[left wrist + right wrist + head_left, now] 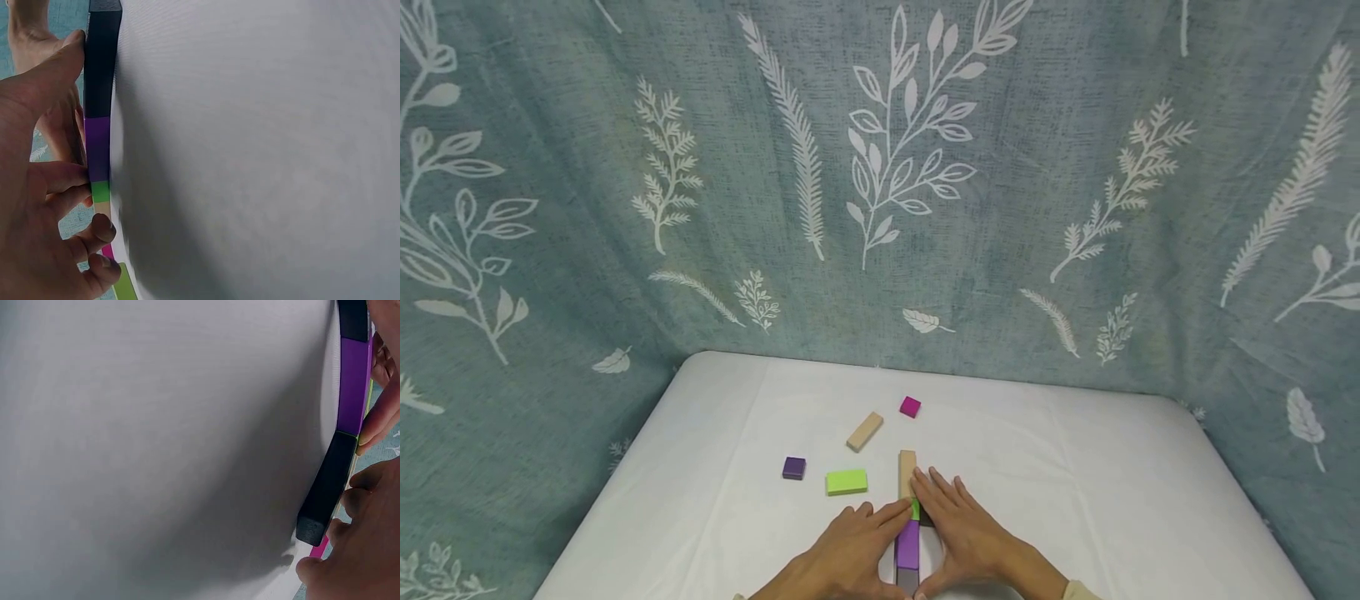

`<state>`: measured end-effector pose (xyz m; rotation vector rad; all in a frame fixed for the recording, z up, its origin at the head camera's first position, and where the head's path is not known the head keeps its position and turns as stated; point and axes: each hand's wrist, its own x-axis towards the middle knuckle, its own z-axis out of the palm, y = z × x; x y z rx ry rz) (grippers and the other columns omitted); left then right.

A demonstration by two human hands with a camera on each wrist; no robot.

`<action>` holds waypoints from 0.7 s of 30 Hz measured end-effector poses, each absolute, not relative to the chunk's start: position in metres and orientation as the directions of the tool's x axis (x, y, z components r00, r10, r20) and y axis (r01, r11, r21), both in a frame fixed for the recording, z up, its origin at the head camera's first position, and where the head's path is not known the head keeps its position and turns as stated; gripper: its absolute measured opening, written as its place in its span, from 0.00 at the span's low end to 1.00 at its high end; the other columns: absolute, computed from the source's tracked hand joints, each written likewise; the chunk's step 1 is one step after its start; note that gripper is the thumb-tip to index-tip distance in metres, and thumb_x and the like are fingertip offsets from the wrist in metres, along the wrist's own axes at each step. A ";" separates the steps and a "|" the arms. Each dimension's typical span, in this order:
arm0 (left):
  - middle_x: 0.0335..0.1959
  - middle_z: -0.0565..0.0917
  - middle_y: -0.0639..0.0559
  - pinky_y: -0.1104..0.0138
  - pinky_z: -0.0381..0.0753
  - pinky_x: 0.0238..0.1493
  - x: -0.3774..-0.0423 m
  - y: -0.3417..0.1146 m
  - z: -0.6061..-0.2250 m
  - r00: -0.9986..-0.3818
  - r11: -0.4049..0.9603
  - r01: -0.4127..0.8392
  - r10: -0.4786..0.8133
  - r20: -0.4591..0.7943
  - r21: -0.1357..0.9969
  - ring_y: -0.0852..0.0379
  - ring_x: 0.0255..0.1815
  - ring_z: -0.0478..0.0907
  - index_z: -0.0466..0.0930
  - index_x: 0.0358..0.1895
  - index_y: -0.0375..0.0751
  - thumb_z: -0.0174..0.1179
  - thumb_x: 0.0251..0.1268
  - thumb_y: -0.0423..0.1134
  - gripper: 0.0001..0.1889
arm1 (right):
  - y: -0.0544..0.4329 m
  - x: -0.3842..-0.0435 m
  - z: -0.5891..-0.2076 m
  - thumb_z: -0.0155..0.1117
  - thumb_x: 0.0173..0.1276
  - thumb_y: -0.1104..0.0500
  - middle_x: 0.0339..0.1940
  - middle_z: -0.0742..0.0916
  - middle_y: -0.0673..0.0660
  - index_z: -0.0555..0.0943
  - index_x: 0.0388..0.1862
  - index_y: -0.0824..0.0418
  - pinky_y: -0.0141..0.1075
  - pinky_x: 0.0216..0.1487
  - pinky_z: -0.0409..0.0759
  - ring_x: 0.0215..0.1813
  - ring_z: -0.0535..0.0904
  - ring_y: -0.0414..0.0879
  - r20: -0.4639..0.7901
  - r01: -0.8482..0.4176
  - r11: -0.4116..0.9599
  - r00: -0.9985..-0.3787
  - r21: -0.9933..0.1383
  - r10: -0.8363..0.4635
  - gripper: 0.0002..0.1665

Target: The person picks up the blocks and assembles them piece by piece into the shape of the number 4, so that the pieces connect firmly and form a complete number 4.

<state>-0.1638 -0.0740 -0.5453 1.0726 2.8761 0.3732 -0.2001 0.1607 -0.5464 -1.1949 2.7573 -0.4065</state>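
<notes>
Wooden blocks form a narrow line between the two hands in the head view. From far to near come a natural wood block [907,473], a green block [915,511], a purple block [907,546] and a dark grey block [907,578]. A black block [326,487] sits angled against the line's right side. On the left, the left hand [853,546] touches the line, its forefinger by the green block and its thumb against the dark block [102,69]. The right hand [966,533] rests along the other side with extended fingers, partly hiding the black block.
Loose blocks lie on the white-covered table [737,417]: a magenta cube [910,407], a natural wood block [865,432], a dark purple block [793,468] and a lime block [846,482]. A patterned teal cloth [880,233] hangs behind the table.
</notes>
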 end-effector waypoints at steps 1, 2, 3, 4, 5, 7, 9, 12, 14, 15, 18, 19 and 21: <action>0.77 0.64 0.57 0.56 0.78 0.52 -0.164 -0.074 -0.546 -0.757 0.729 0.641 0.652 0.042 0.239 0.50 0.59 0.76 0.65 0.77 0.46 0.63 0.49 0.78 0.55 | 0.161 -0.200 -0.547 0.65 0.39 0.13 0.82 0.59 0.65 0.53 0.81 0.69 0.64 0.73 0.55 0.80 0.50 0.66 0.003 -0.698 0.657 -0.686 -0.285 -0.728 0.85; 0.77 0.65 0.57 0.57 0.78 0.52 -0.164 -0.074 -0.546 -0.756 0.728 0.643 0.653 0.045 0.238 0.51 0.59 0.76 0.65 0.77 0.46 0.63 0.49 0.77 0.55 | 0.161 -0.200 -0.547 0.65 0.39 0.13 0.82 0.58 0.65 0.53 0.81 0.69 0.64 0.72 0.55 0.80 0.50 0.66 0.002 -0.698 0.657 -0.686 -0.285 -0.728 0.85; 0.77 0.65 0.57 0.57 0.78 0.52 -0.164 -0.074 -0.546 -0.755 0.727 0.645 0.654 0.050 0.234 0.51 0.58 0.76 0.65 0.77 0.46 0.63 0.49 0.77 0.55 | 0.161 -0.200 -0.547 0.65 0.39 0.13 0.82 0.58 0.65 0.53 0.81 0.69 0.64 0.72 0.55 0.80 0.50 0.66 0.002 -0.698 0.657 -0.685 -0.285 -0.728 0.85; 0.77 0.65 0.56 0.57 0.78 0.52 -0.164 -0.074 -0.547 -0.754 0.726 0.647 0.655 0.053 0.232 0.52 0.58 0.76 0.66 0.76 0.45 0.63 0.49 0.77 0.55 | 0.161 -0.200 -0.547 0.65 0.39 0.13 0.82 0.58 0.65 0.52 0.81 0.69 0.64 0.72 0.55 0.80 0.50 0.66 0.003 -0.699 0.656 -0.685 -0.284 -0.729 0.85; 0.77 0.65 0.56 0.57 0.78 0.52 -0.164 -0.074 -0.547 -0.754 0.727 0.647 0.655 0.053 0.230 0.52 0.58 0.76 0.66 0.76 0.46 0.64 0.49 0.77 0.55 | 0.161 -0.200 -0.547 0.65 0.39 0.13 0.82 0.58 0.65 0.52 0.81 0.69 0.64 0.72 0.55 0.80 0.50 0.66 0.003 -0.701 0.654 -0.683 -0.285 -0.731 0.85; 0.77 0.65 0.56 0.56 0.78 0.53 -0.164 -0.074 -0.546 -0.755 0.728 0.646 0.654 0.050 0.230 0.52 0.58 0.76 0.66 0.76 0.46 0.64 0.49 0.76 0.54 | 0.161 -0.200 -0.547 0.65 0.38 0.13 0.82 0.57 0.65 0.52 0.81 0.69 0.64 0.72 0.54 0.80 0.50 0.66 0.003 -0.706 0.651 -0.679 -0.279 -0.734 0.86; 0.77 0.65 0.57 0.54 0.78 0.54 -0.163 -0.074 -0.545 -0.757 0.731 0.642 0.652 0.041 0.232 0.50 0.59 0.76 0.66 0.76 0.47 0.65 0.49 0.75 0.54 | 0.161 -0.199 -0.548 0.65 0.38 0.13 0.82 0.57 0.66 0.52 0.81 0.70 0.65 0.72 0.54 0.80 0.50 0.67 0.009 -0.714 0.645 -0.672 -0.273 -0.740 0.86; 0.77 0.65 0.57 0.52 0.77 0.55 -0.163 -0.074 -0.544 -0.759 0.732 0.638 0.651 0.031 0.240 0.49 0.60 0.76 0.65 0.77 0.47 0.64 0.50 0.75 0.53 | 0.160 -0.197 -0.548 0.66 0.38 0.14 0.82 0.56 0.67 0.51 0.80 0.71 0.65 0.72 0.54 0.80 0.49 0.67 0.017 -0.722 0.639 -0.666 -0.265 -0.746 0.86; 0.77 0.65 0.57 0.52 0.77 0.55 -0.163 -0.074 -0.543 -0.758 0.731 0.638 0.652 0.032 0.242 0.49 0.59 0.76 0.65 0.77 0.48 0.64 0.50 0.76 0.53 | 0.160 -0.196 -0.548 0.66 0.38 0.14 0.82 0.56 0.67 0.51 0.80 0.72 0.66 0.72 0.53 0.80 0.49 0.67 0.018 -0.725 0.636 -0.663 -0.264 -0.748 0.86; 0.77 0.65 0.57 0.52 0.77 0.55 -0.163 -0.074 -0.544 -0.757 0.729 0.640 0.652 0.034 0.243 0.50 0.59 0.76 0.65 0.77 0.47 0.63 0.50 0.76 0.53 | 0.159 -0.195 -0.548 0.66 0.39 0.14 0.82 0.55 0.67 0.50 0.80 0.72 0.66 0.72 0.53 0.80 0.49 0.67 0.018 -0.726 0.636 -0.663 -0.262 -0.749 0.87; 0.77 0.65 0.56 0.53 0.77 0.55 -0.163 -0.075 -0.544 -0.756 0.727 0.641 0.653 0.039 0.247 0.51 0.58 0.76 0.65 0.77 0.47 0.63 0.51 0.76 0.54 | 0.158 -0.193 -0.548 0.64 0.39 0.13 0.82 0.55 0.67 0.50 0.80 0.72 0.65 0.72 0.53 0.80 0.48 0.67 0.018 -0.727 0.641 -0.665 -0.246 -0.747 0.87; 0.77 0.65 0.56 0.52 0.77 0.55 -0.163 -0.075 -0.544 -0.756 0.726 0.641 0.653 0.041 0.249 0.51 0.58 0.75 0.65 0.77 0.47 0.63 0.51 0.76 0.54 | 0.158 -0.193 -0.549 0.64 0.39 0.13 0.82 0.55 0.67 0.50 0.80 0.72 0.65 0.72 0.53 0.80 0.48 0.67 0.021 -0.727 0.643 -0.666 -0.238 -0.745 0.87; 0.77 0.65 0.56 0.52 0.77 0.55 -0.162 -0.075 -0.544 -0.757 0.726 0.640 0.652 0.042 0.251 0.52 0.58 0.75 0.64 0.77 0.47 0.63 0.51 0.76 0.54 | 0.157 -0.192 -0.549 0.63 0.39 0.12 0.82 0.55 0.67 0.51 0.80 0.71 0.65 0.72 0.53 0.80 0.49 0.66 0.027 -0.728 0.649 -0.670 -0.220 -0.742 0.87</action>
